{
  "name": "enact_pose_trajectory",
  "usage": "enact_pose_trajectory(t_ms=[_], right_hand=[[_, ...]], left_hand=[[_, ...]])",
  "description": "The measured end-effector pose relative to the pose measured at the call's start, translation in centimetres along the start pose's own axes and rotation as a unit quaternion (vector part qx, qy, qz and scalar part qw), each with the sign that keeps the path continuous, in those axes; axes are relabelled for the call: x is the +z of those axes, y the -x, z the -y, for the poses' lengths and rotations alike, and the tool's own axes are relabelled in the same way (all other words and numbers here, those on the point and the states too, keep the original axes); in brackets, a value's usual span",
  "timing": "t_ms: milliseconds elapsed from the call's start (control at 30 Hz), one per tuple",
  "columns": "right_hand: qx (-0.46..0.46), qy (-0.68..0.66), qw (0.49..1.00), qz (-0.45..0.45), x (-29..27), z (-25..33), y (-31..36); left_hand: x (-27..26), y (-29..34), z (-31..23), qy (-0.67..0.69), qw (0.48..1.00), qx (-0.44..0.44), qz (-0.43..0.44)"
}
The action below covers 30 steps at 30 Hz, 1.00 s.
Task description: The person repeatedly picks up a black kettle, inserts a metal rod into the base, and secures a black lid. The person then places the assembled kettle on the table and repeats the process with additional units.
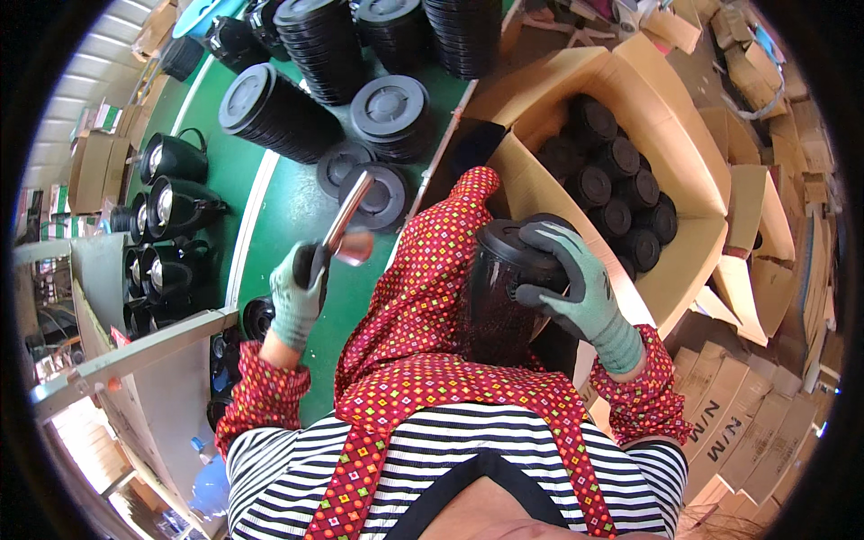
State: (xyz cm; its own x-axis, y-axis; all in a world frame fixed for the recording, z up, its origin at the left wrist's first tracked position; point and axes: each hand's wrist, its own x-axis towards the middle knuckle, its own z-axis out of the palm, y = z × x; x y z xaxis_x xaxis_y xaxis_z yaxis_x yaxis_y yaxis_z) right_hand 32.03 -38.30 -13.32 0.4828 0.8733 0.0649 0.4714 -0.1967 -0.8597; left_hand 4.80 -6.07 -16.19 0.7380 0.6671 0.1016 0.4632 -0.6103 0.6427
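Observation:
My left hand (pixel 297 292), in a grey-green glove, grips the dark handle of a hammer (pixel 346 220) with a shiny metal head, raised over the green floor. In its own grey-green glove, my right hand (pixel 567 279) clasps the top of a dark translucent jug-shaped container (pixel 495 297) that rests on my lap, against a red patterned apron. The container stands between my two hands, and the hammer is apart from it on the left.
An open cardboard box (pixel 684 135) at the right holds several black round caps (pixel 621 193). Stacks of black round lids (pixel 270 112) lie on the green floor (pixel 288 216) ahead. Dark kettles (pixel 175 207) line the left. Flattened cartons (pixel 747 432) pile up at the lower right.

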Motion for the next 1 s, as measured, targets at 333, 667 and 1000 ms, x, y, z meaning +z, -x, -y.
enact_pose_trajectory(t_ms=[333, 667, 1000], right_hand=[[0.002, -0.134, 0.984, -0.115, -0.3, 3.9, -4.0], [0.176, -0.564, 0.799, 0.112, 9.6, 5.8, -12.7], [-0.030, -0.196, 0.976, 0.086, 17.6, 4.2, -13.6]], left_hand=[[1.2, 10.6, 9.9, -0.099, 0.988, -0.104, -0.062], [-6.6, 6.9, -2.6, 0.241, 0.961, 0.101, 0.094], [-15.9, -4.4, 5.4, 0.348, 0.899, -0.063, -0.260]])
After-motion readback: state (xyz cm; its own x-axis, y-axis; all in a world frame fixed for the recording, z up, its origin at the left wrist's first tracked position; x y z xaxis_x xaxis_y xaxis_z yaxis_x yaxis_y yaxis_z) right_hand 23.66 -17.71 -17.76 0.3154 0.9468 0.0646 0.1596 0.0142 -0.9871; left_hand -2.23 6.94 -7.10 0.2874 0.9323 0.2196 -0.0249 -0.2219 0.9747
